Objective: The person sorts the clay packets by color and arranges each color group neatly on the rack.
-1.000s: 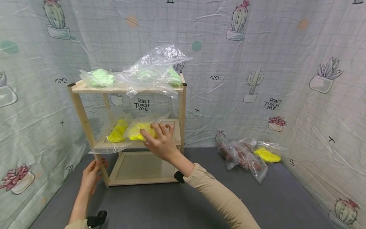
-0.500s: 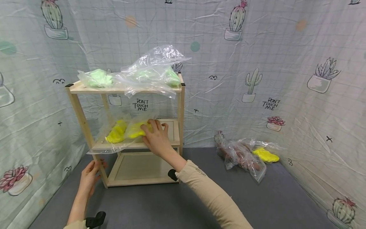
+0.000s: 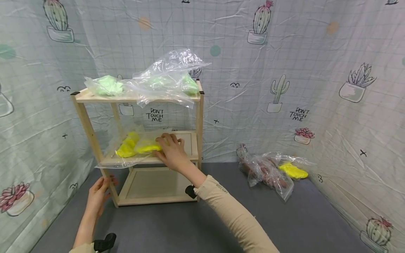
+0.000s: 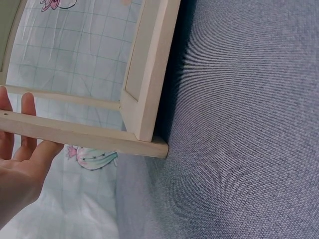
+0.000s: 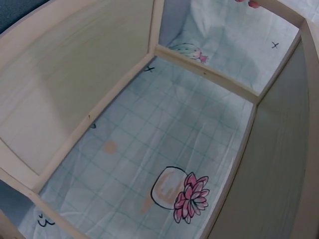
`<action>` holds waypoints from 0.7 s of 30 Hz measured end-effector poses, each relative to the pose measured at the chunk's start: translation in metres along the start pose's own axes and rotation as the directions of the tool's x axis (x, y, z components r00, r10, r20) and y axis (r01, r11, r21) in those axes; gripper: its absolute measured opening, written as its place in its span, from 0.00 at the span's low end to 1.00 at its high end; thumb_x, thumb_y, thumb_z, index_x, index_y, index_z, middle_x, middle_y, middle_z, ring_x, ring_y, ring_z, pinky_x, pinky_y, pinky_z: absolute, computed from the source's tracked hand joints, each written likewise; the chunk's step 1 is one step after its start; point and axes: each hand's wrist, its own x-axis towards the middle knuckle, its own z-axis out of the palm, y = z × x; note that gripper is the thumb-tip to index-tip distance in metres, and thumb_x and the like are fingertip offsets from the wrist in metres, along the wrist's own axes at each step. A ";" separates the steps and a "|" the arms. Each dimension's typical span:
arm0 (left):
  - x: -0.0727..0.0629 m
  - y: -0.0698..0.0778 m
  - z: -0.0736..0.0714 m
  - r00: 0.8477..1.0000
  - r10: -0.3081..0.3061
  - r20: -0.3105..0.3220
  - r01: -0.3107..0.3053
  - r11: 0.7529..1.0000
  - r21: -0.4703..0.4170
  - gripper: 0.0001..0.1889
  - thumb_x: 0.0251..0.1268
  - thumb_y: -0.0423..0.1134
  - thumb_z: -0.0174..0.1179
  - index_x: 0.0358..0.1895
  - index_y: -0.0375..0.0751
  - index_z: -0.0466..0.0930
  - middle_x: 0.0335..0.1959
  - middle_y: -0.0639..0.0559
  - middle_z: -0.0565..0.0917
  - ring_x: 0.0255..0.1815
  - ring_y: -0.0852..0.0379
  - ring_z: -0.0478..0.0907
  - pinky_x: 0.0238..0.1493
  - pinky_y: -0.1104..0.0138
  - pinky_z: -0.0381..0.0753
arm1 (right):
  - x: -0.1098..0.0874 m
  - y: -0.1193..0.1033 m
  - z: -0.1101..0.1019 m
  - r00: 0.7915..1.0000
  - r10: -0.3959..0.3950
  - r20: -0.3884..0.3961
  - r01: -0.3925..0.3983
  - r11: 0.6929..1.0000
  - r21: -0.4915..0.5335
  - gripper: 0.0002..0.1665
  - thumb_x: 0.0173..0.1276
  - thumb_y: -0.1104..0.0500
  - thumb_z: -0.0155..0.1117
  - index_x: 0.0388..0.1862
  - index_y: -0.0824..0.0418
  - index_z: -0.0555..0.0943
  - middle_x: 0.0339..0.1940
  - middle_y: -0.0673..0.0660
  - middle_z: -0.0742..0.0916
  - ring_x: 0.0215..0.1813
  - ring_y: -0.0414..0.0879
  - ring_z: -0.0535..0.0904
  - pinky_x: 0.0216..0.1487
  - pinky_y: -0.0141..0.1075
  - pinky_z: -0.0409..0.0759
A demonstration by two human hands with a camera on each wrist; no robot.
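Two hands were at a rack point(image 3: 155, 201): the right hand point(image 3: 173, 153) had its fingers bent, thumb and forefinger gripping either side of the right end of a yellow bag point(image 3: 148, 148) on the middle shelf point(image 3: 188, 140), while the left hand point(image 3: 97, 193) curled round the front left post point(image 3: 89, 133). Green bags point(image 3: 109, 86) lay on top, and the rack stood on a grey table point(image 3: 152, 228) before a cactus-print sheet point(image 3: 234, 116). Only the head view showed the bags; the left wrist view added the post's foot point(image 4: 159, 148).
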 end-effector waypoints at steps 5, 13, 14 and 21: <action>-0.001 0.000 0.000 1.000 0.003 0.001 -0.003 1.000 -0.012 0.12 0.67 0.50 0.42 0.48 0.57 0.71 0.34 0.72 0.78 0.39 0.77 0.74 0.33 0.80 0.69 | 0.000 0.000 0.003 1.000 -0.010 -0.030 0.009 0.999 -0.032 0.18 0.69 0.54 0.46 0.58 0.43 0.65 0.61 0.48 0.72 0.64 0.52 0.59 0.48 0.47 0.58; -0.001 0.001 -0.001 1.000 0.002 -0.009 -0.002 1.000 0.001 0.13 0.66 0.50 0.42 0.49 0.57 0.71 0.34 0.73 0.78 0.39 0.77 0.74 0.33 0.80 0.69 | 0.000 -0.001 0.003 0.993 0.006 -0.119 -0.006 1.000 0.000 0.12 0.66 0.61 0.48 0.44 0.46 0.73 0.59 0.45 0.76 0.49 0.47 0.66 0.42 0.41 0.53; -0.001 0.001 -0.001 1.000 0.002 -0.010 -0.002 1.000 0.004 0.13 0.66 0.50 0.42 0.49 0.57 0.71 0.34 0.73 0.78 0.39 0.77 0.74 0.33 0.80 0.69 | 0.000 -0.002 0.003 0.992 0.005 -0.122 -0.004 1.000 0.012 0.11 0.66 0.61 0.48 0.43 0.46 0.74 0.59 0.45 0.76 0.48 0.46 0.67 0.41 0.39 0.53; -0.003 0.002 -0.001 1.000 0.010 -0.005 -0.010 1.000 0.000 0.12 0.67 0.49 0.42 0.48 0.57 0.70 0.34 0.74 0.78 0.39 0.78 0.74 0.33 0.81 0.70 | -0.005 -0.003 -0.002 0.999 -0.013 -0.038 0.013 1.000 -0.006 0.14 0.68 0.55 0.46 0.50 0.46 0.74 0.62 0.49 0.74 0.55 0.46 0.70 0.43 0.40 0.58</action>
